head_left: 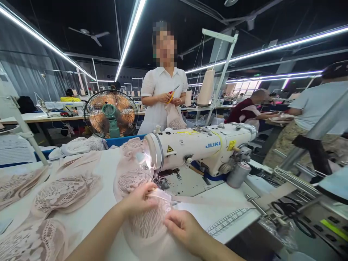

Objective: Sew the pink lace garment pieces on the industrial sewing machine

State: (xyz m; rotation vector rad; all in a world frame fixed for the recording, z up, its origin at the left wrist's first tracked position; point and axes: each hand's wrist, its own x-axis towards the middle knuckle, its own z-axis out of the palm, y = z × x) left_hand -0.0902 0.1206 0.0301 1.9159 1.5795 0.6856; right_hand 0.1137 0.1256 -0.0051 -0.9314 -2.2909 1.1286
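Observation:
A pale pink lace garment piece (148, 221) lies on the white table (108, 163) in front of a white JUKI sewing machine (198, 146). My left hand (140, 197) pinches the piece's edge and a thin white strip close to the needle area (163, 179). My right hand (185, 228) is closed on the near right part of the same lace piece. The machine's lamp lights the cloth under the head.
Several more pink lace pieces (62, 192) lie spread on the table to the left. Behind the table stand a fan (111, 113) and a person in white holding red scissors (172, 93). Thread cones (206, 88) are on a stand. Other workers sit at right. Black scissors (288, 212) rest on the right.

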